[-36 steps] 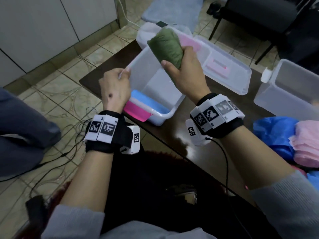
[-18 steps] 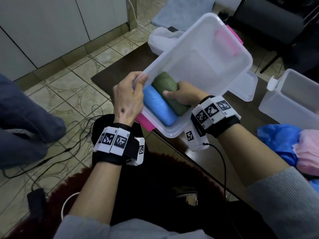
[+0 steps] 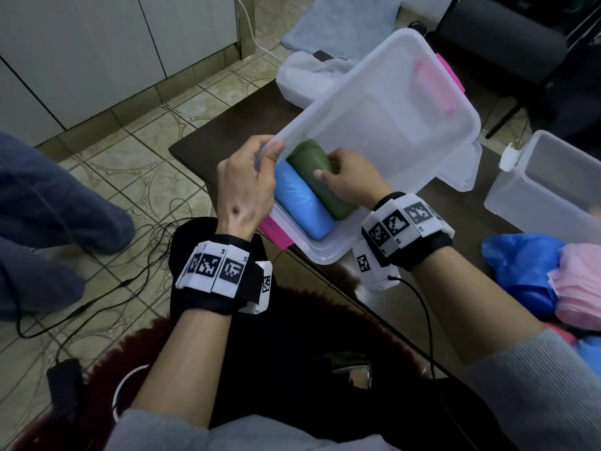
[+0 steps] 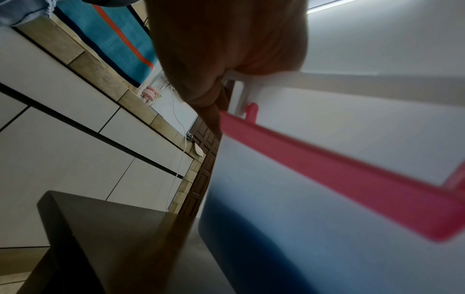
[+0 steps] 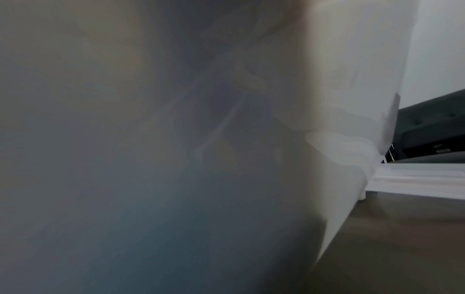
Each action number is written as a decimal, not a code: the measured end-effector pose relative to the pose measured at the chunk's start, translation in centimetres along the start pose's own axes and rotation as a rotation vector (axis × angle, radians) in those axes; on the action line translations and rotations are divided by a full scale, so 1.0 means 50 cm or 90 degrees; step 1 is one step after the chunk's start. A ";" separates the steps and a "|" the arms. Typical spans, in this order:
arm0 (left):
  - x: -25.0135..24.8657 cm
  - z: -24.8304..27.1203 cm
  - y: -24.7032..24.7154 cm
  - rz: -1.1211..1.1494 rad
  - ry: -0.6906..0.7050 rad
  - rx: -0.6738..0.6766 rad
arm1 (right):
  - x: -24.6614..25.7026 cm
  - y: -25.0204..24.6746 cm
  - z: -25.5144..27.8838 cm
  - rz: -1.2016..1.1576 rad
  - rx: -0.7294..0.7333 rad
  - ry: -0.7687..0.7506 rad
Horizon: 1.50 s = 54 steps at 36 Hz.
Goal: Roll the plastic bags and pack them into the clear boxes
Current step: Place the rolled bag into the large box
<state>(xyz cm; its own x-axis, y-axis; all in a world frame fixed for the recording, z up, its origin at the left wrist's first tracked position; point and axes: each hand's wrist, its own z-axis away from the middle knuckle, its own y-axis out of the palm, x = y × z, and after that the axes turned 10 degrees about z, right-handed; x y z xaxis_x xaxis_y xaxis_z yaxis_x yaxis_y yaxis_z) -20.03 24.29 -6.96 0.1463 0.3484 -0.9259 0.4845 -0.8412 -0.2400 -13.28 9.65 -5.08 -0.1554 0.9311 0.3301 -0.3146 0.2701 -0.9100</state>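
Note:
A clear box (image 3: 387, 102) with pink latches is tipped toward me at the near edge of the dark table (image 3: 227, 125). Inside it a rolled blue bag (image 3: 300, 203) lies against the near wall, and a rolled green bag (image 3: 313, 170) lies beside it. My left hand (image 3: 257, 170) grips the box's left rim; in the left wrist view the fingers (image 4: 201, 89) curl over the rim (image 4: 352, 79) above a pink latch (image 4: 327, 171). My right hand (image 3: 344, 177) is inside the box and holds the green roll. The right wrist view is blurred against the box wall (image 5: 339, 99).
A second clear box (image 3: 553, 187) stands at the right. The first box's lid (image 3: 461, 170) lies behind it. Loose blue bags (image 3: 520, 271) and pink bags (image 3: 582, 288) are heaped at the right edge. A white bag (image 3: 305, 76) sits at the table's far end. Cables run over the tiled floor (image 3: 113, 177).
My right hand brought the green roll down from above the box and set it beside the blue roll. My left hand tipped the box up toward me.

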 end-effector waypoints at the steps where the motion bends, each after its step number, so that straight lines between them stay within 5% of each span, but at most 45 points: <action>1: -0.001 0.001 0.001 0.002 0.001 -0.001 | -0.001 -0.001 0.000 -0.009 0.006 0.001; 23: 0.000 -0.013 0.010 -0.018 -0.015 -0.015 | 0.001 0.002 -0.024 0.072 0.066 -0.053; 26: -0.001 -0.020 0.012 -0.036 -0.017 -0.007 | 0.005 -0.002 -0.019 0.033 -0.053 -0.093; 29: 0.001 -0.028 0.013 -0.040 -0.037 -0.003 | 0.000 -0.024 -0.007 0.056 -0.294 -0.123; 33: 0.002 -0.048 0.013 -0.047 -0.071 -0.008 | -0.019 -0.042 0.012 0.050 -0.498 -0.021; 36: 0.004 -0.063 0.013 -0.093 -0.084 0.002 | -0.037 -0.035 0.026 -0.142 -0.427 0.109; 39: 0.003 -0.075 0.016 -0.102 -0.103 0.023 | -0.052 -0.019 0.037 -0.473 -0.367 0.162; 42: 0.000 -0.087 0.025 -0.114 -0.119 0.040 | -0.058 0.004 0.024 -0.638 -0.289 0.210; 54: -0.008 -0.110 0.037 -0.153 -0.183 0.090 | -0.088 0.027 -0.013 -0.606 -0.227 0.218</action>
<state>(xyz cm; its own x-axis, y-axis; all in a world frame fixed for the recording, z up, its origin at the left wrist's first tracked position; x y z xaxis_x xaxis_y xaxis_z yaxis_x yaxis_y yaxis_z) -14.44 24.86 -5.43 -0.2133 0.4299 -0.8773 0.3487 -0.8054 -0.4794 -12.43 6.07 -7.95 0.2975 0.3036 0.9052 0.1321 0.9259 -0.3539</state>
